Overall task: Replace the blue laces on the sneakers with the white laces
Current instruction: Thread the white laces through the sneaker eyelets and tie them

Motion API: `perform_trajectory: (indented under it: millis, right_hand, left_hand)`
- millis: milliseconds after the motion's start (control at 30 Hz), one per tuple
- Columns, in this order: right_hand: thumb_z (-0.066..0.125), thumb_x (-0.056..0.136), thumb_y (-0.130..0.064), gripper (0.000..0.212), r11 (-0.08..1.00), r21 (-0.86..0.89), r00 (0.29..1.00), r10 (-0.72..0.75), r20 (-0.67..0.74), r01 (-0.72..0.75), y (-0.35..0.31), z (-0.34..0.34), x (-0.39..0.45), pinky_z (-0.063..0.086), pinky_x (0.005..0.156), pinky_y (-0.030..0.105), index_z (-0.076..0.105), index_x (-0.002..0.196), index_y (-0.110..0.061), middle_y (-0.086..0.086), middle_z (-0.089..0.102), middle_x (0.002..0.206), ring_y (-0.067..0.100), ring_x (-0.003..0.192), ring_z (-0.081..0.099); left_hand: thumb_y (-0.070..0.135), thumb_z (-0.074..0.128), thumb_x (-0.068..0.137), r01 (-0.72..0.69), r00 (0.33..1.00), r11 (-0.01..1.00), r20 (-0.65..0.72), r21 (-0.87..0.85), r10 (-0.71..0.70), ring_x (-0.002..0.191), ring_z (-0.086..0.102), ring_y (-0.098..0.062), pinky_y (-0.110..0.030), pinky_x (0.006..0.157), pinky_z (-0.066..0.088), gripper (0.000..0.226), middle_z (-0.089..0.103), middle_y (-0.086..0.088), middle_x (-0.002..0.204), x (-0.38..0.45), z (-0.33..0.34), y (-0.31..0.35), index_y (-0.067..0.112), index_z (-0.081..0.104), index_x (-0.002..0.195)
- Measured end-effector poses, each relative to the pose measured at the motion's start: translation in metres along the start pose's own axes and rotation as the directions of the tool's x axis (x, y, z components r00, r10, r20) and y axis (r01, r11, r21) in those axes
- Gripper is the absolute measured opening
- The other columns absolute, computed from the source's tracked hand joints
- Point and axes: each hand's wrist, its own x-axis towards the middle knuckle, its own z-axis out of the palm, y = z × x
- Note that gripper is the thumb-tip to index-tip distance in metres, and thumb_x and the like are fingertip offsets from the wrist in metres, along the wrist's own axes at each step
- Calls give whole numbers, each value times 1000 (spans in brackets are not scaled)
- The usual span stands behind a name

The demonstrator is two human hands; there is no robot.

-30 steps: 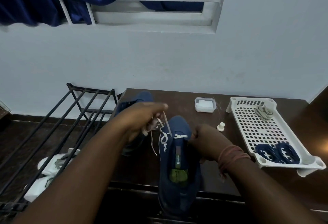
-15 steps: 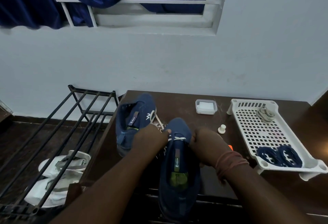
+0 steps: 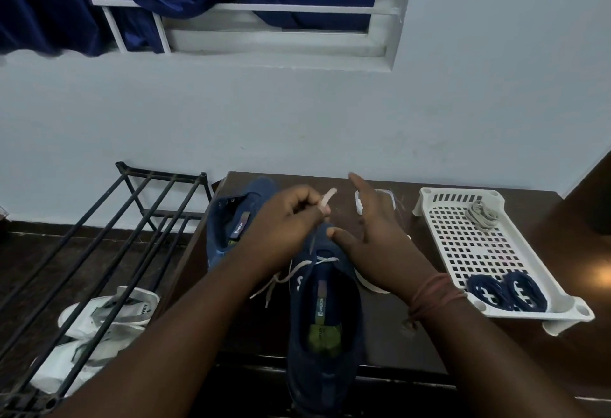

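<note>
On the dark table (image 3: 390,338), the near blue sneaker (image 3: 325,325) carries a white lace (image 3: 299,267); the left hand (image 3: 287,219) pinches the lace's end above its toe. Beside it, the right hand (image 3: 373,235) hovers with fingers spread, grasping nothing. Coiled blue laces (image 3: 507,290) lie in the white tray (image 3: 463,252) at right.

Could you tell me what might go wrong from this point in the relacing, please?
1. The left hand pinches only the white lace near its end, and the right hand is open and off the near dark blue knit sneaker, so a hard pull could drag the shoe.
2. That sneaker's heel overhangs the dark brown wooden table edge; it might tip off.
3. The lace's loose end trails beside the shoe and could snag or pull uneven.
</note>
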Motion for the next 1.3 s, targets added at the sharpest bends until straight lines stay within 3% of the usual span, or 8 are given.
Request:
perform_trajectory:
  millis: [133,300,467,667,767,900,1133,1300]
  right_hand:
    - [60,94,-35,10,983,-144,986,-92,142,112,5,2,0,33,105,32,57,103,-33,-10,43,123,15,121,37]
    - [45,102,-37,41,997,40,995,-66,78,63,0,-18,0,42,71,35,54,80,-3,1,50,71,8,68,47]
    - [49,100,-43,54,983,174,992,76,-105,-57,8,-40,6,34,60,33,58,83,8,10,48,64,14,56,41]
    - [53,99,-38,46,996,89,1000,28,-10,-27,5,-12,2,35,53,27,54,72,-1,-6,42,53,5,46,38]
    - [54,99,-37,47,992,113,998,62,18,-63,5,-4,6,29,49,24,53,73,2,-9,36,47,3,40,35]
    - [51,99,-40,47,975,126,980,170,103,-182,12,-5,6,29,50,23,59,81,2,-8,46,47,2,34,37]
    - [54,99,-30,34,934,115,929,311,200,-337,29,-13,6,42,59,28,67,72,-14,-4,58,57,13,53,50]
    - [61,95,-25,30,973,-73,942,232,240,-221,17,-1,4,41,55,25,70,70,-11,5,59,60,10,52,48]
  left_hand:
    - [20,57,98,21,998,977,69,-212,-6,72,54,-21,-31,70,47,14,58,-9,77,1,-2,6,9,63,92]
    - [34,55,99,141,958,935,-192,-326,-211,59,43,-16,-31,60,39,27,46,4,61,18,-16,-18,16,58,79]
    - [24,46,103,242,705,738,-409,-630,-580,58,50,-11,-25,54,42,21,52,4,64,28,-35,-29,17,58,87]
    - [46,73,83,192,950,890,-305,414,-63,123,51,-19,-44,104,45,52,59,1,127,16,-16,-24,34,55,130]
    - [41,75,84,41,993,950,93,309,-73,93,67,2,-35,91,53,18,74,15,94,10,0,-17,38,73,101]
    - [37,64,92,77,997,877,-64,475,-53,65,66,-2,-31,75,51,17,71,10,70,14,-5,-23,30,71,79]
    - [28,51,99,298,933,798,-336,524,-127,75,61,-8,-30,67,45,21,61,10,74,15,-35,-35,18,62,84]
    - [47,73,79,-10,1000,627,-7,779,25,128,51,-22,-45,105,42,62,59,2,136,18,-8,-40,36,53,136]
